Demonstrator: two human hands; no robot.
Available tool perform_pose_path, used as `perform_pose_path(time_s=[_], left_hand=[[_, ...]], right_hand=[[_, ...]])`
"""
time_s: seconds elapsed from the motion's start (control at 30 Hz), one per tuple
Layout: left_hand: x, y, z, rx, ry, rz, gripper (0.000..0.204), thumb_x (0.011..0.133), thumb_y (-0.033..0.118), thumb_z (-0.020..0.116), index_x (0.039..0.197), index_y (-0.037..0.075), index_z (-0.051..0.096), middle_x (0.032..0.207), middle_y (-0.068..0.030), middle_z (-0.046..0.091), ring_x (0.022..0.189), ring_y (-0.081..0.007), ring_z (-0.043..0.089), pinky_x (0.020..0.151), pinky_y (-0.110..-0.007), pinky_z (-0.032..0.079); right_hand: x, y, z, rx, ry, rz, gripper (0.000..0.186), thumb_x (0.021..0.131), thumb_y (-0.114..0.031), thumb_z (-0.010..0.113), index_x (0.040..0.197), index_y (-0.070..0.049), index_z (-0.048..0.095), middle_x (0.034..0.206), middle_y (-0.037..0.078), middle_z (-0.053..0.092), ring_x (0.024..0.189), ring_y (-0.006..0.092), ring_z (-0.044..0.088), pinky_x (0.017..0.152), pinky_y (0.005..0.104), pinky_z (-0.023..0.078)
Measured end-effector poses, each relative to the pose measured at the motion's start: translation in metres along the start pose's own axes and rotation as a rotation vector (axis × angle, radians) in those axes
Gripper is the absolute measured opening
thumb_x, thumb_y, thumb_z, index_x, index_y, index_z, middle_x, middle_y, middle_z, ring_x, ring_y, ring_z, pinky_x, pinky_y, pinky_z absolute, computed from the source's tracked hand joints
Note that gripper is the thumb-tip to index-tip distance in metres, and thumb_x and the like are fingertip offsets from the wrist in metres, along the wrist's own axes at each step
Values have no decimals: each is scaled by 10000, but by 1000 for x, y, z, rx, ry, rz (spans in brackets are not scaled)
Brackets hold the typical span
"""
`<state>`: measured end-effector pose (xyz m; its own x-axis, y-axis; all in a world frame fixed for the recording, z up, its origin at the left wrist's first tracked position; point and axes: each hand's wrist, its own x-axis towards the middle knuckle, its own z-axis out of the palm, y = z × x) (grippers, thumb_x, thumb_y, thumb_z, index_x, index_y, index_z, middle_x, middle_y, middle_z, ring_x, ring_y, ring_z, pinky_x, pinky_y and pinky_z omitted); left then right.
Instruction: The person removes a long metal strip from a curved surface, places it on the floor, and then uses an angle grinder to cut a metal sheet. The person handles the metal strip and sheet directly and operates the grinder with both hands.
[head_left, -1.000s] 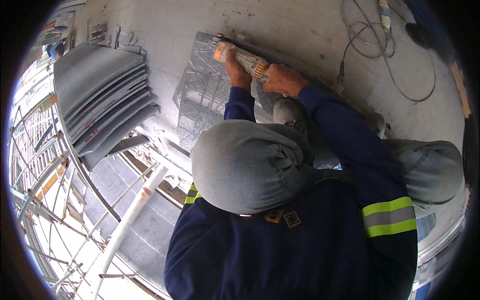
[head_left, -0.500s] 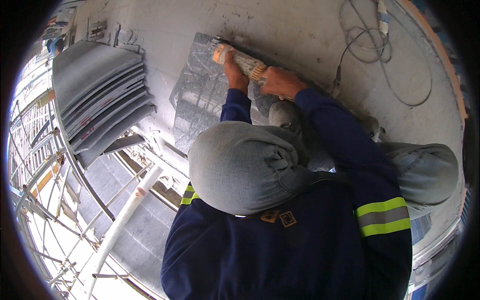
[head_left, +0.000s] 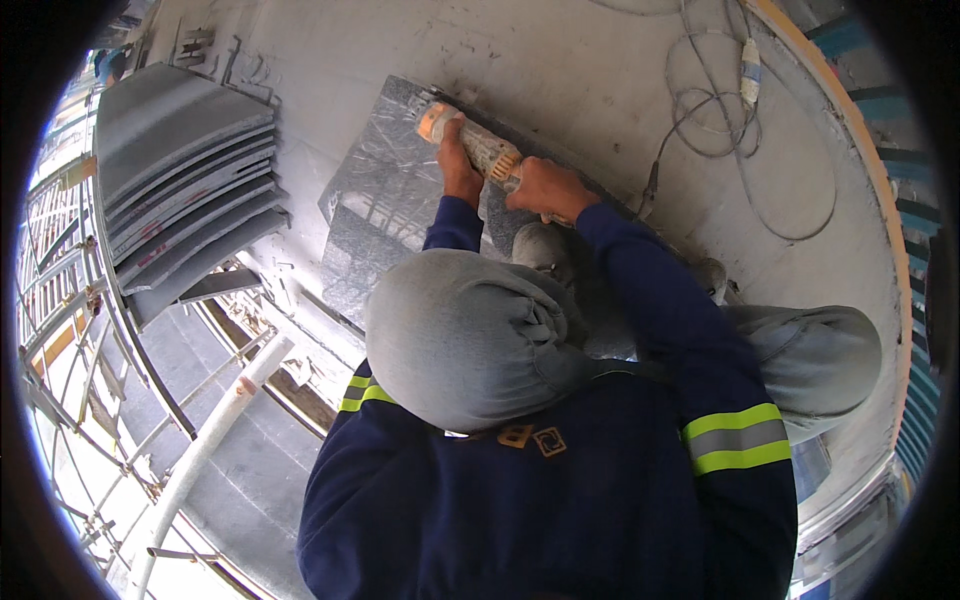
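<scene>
A dusty orange angle grinder [head_left: 490, 153] lies slantwise over the far edge of a dark grey speckled stone slab [head_left: 385, 215]. My left hand [head_left: 458, 165] is wrapped round its front part, close to the orange head. Further back, my right hand [head_left: 552, 188] is closed round the rear of the body. The grinder's head is at the slab's far edge, near the corner; its disc is mostly hidden. My bent knee in grey trousers covers the near part of the slab.
To the left stands a stack of several grey slabs [head_left: 185, 130]. Beyond the edge beside it are scaffold tubes [head_left: 215, 430] and a lower deck. A coiled cable [head_left: 690, 110] with a plug connector [head_left: 750, 75] lies on the concrete floor at the far right. A curved orange edge [head_left: 860, 130] borders the floor.
The whole view has shifted a little, so the scene sits slightly further left. Both hands keep their grip on the grinder, which stays near the slab's far edge.
</scene>
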<state>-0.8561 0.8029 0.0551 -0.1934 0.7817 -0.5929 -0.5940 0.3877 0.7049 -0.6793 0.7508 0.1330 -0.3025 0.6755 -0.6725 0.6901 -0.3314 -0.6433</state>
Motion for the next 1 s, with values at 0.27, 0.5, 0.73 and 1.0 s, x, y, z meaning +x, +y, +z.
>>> perform_pose_path(time_s=[0.27,0.5,0.73,1.0], left_hand=[[-2,-5,4,-16,38,0,416,869,252,735,1172,17,576,957,-100,614,832,-267,663,737,-442,576],[6,1,7,15,53,-18,373,890,270,711,1159,54,567,941,-91,614,816,-273,662,742,-446,580],[-12,1,10,4,68,-14,416,871,241,738,1171,6,570,934,-90,628,794,-258,669,711,-436,580],[-23,5,13,-7,44,1,398,879,251,736,1161,21,575,918,-86,631,787,-254,675,722,-432,584]], right_hand=[[5,6,0,17,-19,-16,532,694,-336,753,1056,51,699,915,228,740,815,344,735,794,424,574],[19,9,3,-7,3,-45,535,710,-337,740,1057,65,683,829,209,738,652,300,732,763,407,574],[0,2,0,-51,57,-35,453,728,-316,722,1013,37,709,782,180,735,641,285,730,726,399,582],[-9,-1,-5,1,1,-35,504,714,-325,752,1035,60,699,838,218,741,719,325,746,771,409,581]])
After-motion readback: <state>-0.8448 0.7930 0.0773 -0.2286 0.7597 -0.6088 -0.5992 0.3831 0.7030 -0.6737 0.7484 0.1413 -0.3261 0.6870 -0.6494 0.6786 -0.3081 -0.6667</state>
